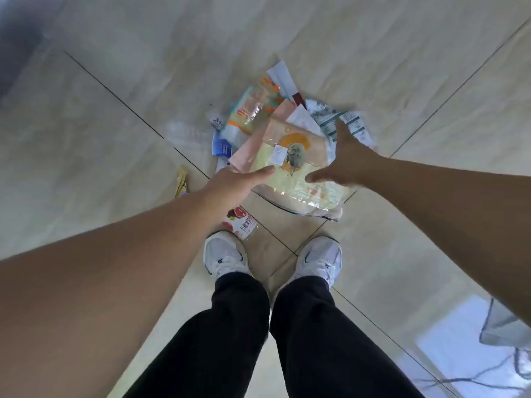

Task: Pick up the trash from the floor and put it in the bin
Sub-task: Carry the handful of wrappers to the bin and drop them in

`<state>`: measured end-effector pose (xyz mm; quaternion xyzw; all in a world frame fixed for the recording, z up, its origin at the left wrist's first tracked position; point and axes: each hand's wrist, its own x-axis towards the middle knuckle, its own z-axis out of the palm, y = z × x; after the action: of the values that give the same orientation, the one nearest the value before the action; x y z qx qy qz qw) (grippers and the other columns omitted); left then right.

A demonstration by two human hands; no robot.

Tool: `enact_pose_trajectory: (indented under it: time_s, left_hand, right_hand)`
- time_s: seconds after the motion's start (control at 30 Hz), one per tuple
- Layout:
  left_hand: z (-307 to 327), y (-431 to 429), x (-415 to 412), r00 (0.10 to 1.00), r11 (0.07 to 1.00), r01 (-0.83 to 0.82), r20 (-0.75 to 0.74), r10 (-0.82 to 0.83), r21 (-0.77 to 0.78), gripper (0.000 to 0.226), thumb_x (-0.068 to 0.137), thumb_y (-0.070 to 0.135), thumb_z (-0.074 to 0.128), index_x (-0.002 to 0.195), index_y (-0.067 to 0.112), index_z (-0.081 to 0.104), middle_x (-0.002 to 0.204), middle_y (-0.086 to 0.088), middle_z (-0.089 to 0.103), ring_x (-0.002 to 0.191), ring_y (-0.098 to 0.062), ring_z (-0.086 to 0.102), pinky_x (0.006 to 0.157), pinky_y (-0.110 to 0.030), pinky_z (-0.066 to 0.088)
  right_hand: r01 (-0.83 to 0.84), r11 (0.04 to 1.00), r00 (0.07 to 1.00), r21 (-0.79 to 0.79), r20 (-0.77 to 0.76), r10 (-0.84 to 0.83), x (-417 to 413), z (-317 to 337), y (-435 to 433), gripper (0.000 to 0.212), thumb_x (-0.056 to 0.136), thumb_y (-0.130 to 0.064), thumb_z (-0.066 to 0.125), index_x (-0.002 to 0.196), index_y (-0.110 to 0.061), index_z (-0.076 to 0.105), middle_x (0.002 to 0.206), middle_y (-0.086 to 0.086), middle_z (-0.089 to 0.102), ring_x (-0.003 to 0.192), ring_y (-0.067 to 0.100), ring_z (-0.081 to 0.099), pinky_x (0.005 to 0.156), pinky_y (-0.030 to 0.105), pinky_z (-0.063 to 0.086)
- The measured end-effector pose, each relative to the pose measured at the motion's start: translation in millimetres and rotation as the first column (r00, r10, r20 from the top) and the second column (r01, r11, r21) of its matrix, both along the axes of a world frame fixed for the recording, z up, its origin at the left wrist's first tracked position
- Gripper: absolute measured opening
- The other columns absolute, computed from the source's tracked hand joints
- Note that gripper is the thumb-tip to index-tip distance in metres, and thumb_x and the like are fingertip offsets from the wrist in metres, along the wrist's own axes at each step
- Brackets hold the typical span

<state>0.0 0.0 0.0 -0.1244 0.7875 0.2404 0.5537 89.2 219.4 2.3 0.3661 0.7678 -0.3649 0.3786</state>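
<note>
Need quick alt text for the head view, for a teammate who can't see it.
Both open, empty hands, left hand and right hand, reach down toward a pile of wrappers on the tiled floor, just beyond white sneakers. No bin is visible.

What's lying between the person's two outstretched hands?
In the head view, a large clear plastic bag with an orange circle print lies between the left hand and right hand, topping the trash pile.

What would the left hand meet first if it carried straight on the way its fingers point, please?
Most likely the big yellow bag on top of the trash pile: the left hand points at its near left edge, fingers flat and open. Depth is unclear, so I cannot tell whether it already touches.
</note>
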Motion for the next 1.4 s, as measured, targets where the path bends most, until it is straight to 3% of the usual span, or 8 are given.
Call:
enact_pose_trajectory:
  time_s: [0.17,0.33,0.47,0.63,0.8,0.97,1.2,1.4]
  left_hand:
    - [-61.5,6.1,6.3,0.979,0.977,-0.201,0.054,0.198,0.072,0.097,0.048,0.074,0.08,0.127,0.023,0.055,0.113,0.01,0.064,0.109,-0.014,0.061,0.097,-0.035,0.049]
    - [-95.9,15.1,16.2,0.917,0.892,-0.356,-0.081,0.391,0.277,0.041,0.074,0.026,0.086,0.108,0.028,0.064,0.094,0.016,0.067,0.082,0.003,0.061,0.061,-0.008,0.046]
    - [-99.6,22.9,14.6,0.877,0.877,-0.425,-0.14,0.46,0.222,0.045,0.075,0.025,0.085,0.113,0.011,0.064,0.088,0.008,0.068,0.07,-0.002,0.061,0.044,-0.006,0.041]
    - [-98.7,26.0,10.3,0.909,0.923,-0.351,-0.178,0.376,0.158,0.022,0.078,0.03,0.082,0.086,0.02,0.064,0.068,0.009,0.059,0.057,-0.005,0.054,0.032,-0.006,0.032]
    - [-80.3,22.3,10.7,0.909,0.923,-0.357,-0.177,0.379,0.142,0.023,0.078,0.028,0.083,0.089,0.019,0.065,0.067,0.008,0.059,0.056,-0.005,0.052,0.032,-0.006,0.033]
    - [-57.6,20.5,12.4,0.895,0.913,-0.355,-0.21,0.393,0.2,0.014,0.078,0.027,0.082,0.085,0.024,0.07,0.068,0.012,0.065,0.05,0.003,0.056,0.039,-0.005,0.038]
    - [-14.2,21.9,10.9,0.903,0.901,-0.319,-0.196,0.383,0.295,0.019,0.074,0.026,0.086,0.088,0.024,0.073,0.079,0.012,0.072,0.067,0.0,0.065,0.055,-0.013,0.049]
    - [55.9,25.6,4.2,0.928,0.906,-0.25,-0.181,0.325,0.342,0.022,0.071,0.026,0.088,0.07,0.027,0.066,0.048,0.027,0.064,0.038,0.014,0.052,0.038,-0.007,0.038]
  right_hand:
    - [0.037,0.999,0.998,-0.002,-0.055,-0.037,-26.9,-62.9,0.4,0.15,0.057,-0.038,0.095,0.155,-0.023,-0.019,0.161,0.013,0.027,0.132,0.033,0.047,0.082,0.031,0.039]
    - [-0.007,0.998,0.995,0.063,-0.095,0.013,-33.2,-96.6,-9.6,0.12,0.057,-0.046,0.091,0.151,-0.016,0.024,0.144,0.011,0.047,0.127,0.036,0.049,0.088,0.04,0.045]
    - [-0.033,0.998,0.998,0.059,-0.058,0.036,-30.0,-101.9,-15.5,0.116,0.054,-0.054,0.089,0.147,-0.019,0.028,0.133,0.009,0.05,0.12,0.035,0.051,0.094,0.048,0.048]
    - [0.01,1.0,0.998,-0.002,-0.062,-0.01,-27.9,-99.4,-20.2,0.109,0.059,-0.033,0.094,0.143,-0.013,0.027,0.112,-0.001,0.047,0.099,0.023,0.051,0.075,0.033,0.04]
    - [-0.023,1.0,0.999,0.007,-0.03,0.023,-21.5,-82.2,-20.2,0.061,0.061,-0.032,0.092,0.101,-0.013,0.051,0.081,-0.004,0.05,0.079,0.02,0.054,0.054,0.028,0.034]
    - [0.013,0.999,0.997,0.04,-0.083,-0.009,-15.8,-58.9,-25.0,0.044,0.069,-0.028,0.086,0.074,-0.016,0.044,0.073,-0.004,0.044,0.074,0.021,0.049,0.05,0.028,0.028]
    - [0.261,0.956,0.957,-0.133,-0.096,-0.274,-0.3,-9.3,-20.1,0.042,0.07,-0.017,0.085,0.105,-0.007,0.065,0.099,0.009,0.069,0.087,0.025,0.064,0.071,0.032,0.05]
    - [0.413,0.88,0.894,-0.233,-0.082,-0.441,8.7,59.6,-15.7,0.041,0.072,-0.007,0.083,0.106,-0.006,0.061,0.106,0.016,0.069,0.097,0.033,0.067,0.089,0.05,0.055]
